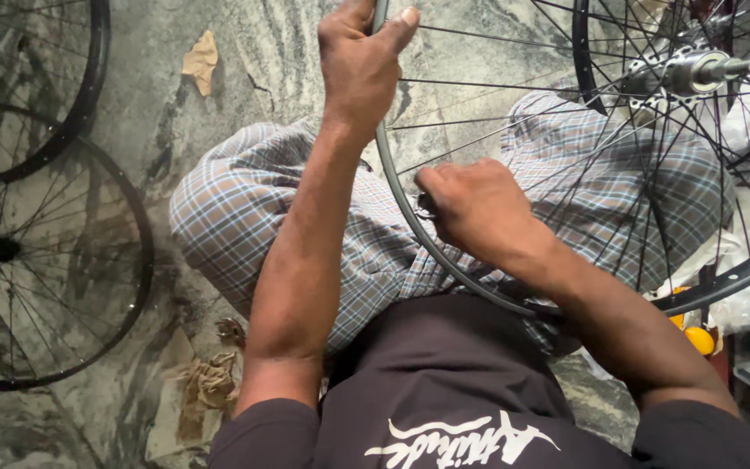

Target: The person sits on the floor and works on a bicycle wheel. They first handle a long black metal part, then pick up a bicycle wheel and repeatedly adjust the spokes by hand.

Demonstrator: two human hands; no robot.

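A spoked bicycle wheel stands upright across my lap, its dark rim point(399, 193) curving down between my knees and its metal hub and axle point(696, 71) at the upper right. My left hand point(360, 61) grips the rim near the top of the view, thumb and fingers wrapped round it. My right hand point(476, 208) is closed on a small dark tool at a spoke end on the inner side of the rim; the tool itself is mostly hidden by my fingers. I sit cross-legged in a checked cloth point(245, 208).
Two more spoked wheels lie flat on the stone floor at the left, one point(136, 260) and another behind it point(97, 78). Paper scraps point(201, 61) and a rag point(210, 382) lie on the floor. A yellow object point(699, 339) and plastic bags sit at the right.
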